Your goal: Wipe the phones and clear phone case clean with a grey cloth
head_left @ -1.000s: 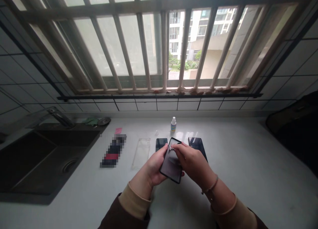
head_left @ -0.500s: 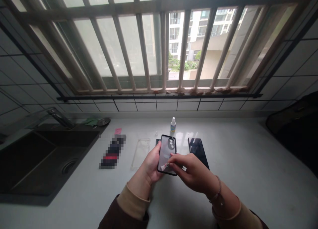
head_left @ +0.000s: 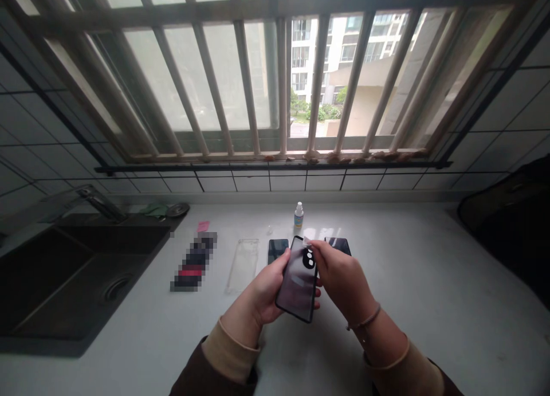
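Observation:
A translucent phone case (head_left: 296, 290) with a black rim and a camera cutout is tilted in my left hand (head_left: 267, 287), whose fingers wrap round behind it and show at its right edge. My right hand (head_left: 341, 270) pinches a small whitish-pink wipe (head_left: 306, 242) at the case's upper end, just above the cutout. Behind the case lies a dark phone (head_left: 278, 248), partly covered by it. Another dark phone (head_left: 338, 246) lies flat to the right, mostly hidden by my right hand. A clear phone case (head_left: 243, 265) rests to the left.
A small white-capped bottle (head_left: 298, 215) stands upright beyond the hands. On the left are a pink slip (head_left: 203, 226), a blurred-out dark item (head_left: 195, 264) and a dark sink (head_left: 55, 287) with a faucet (head_left: 101, 202). A black bag (head_left: 511, 230) stands at the far right.
My right hand has moved with the wipe from the case's lower part up to its top. The held case has shifted right and tilted, uncovering more of the phone behind.

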`<state>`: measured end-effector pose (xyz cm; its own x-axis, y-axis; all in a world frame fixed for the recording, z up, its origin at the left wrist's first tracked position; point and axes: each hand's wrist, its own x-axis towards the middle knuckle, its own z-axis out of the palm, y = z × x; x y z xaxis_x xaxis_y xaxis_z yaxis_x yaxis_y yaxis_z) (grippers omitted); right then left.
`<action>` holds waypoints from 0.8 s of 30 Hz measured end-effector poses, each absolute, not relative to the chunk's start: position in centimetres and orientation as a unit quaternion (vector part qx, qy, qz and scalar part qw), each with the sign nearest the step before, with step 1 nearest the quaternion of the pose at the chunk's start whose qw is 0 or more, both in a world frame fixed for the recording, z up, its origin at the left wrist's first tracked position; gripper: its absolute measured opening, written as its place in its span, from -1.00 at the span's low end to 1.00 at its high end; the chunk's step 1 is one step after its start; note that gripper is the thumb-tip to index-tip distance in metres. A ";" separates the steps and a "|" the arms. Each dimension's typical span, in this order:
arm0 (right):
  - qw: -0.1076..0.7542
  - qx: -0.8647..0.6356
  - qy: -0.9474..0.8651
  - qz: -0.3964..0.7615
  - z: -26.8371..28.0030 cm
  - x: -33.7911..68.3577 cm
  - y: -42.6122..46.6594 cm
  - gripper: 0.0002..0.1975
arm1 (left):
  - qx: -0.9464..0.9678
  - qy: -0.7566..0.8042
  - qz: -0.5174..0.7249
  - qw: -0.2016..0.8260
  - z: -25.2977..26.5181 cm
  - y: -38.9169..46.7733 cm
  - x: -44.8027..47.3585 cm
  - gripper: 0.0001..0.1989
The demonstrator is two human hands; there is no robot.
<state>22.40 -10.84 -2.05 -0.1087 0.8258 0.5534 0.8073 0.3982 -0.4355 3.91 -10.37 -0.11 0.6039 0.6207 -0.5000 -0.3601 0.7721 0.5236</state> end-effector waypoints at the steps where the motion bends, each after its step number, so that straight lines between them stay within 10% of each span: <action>1: 0.357 -0.538 -0.764 0.008 -2.3 22.2 -10.8 -0.70 | 0.187 0.342 0.290 0.874 -0.2 -10.3 3.9 -0.32; 24: 0.331 -0.385 -0.856 0.096 -1.0 20.9 -12.7 -0.77 | 0.146 0.371 0.415 0.818 -1.0 -8.9 4.2 -0.41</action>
<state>20.95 -12.68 -1.00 -0.4852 0.7222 0.4929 0.5955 0.6857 -0.4185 4.16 -8.85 -0.95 0.3798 0.7868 -0.4865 -0.5705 0.6132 0.5464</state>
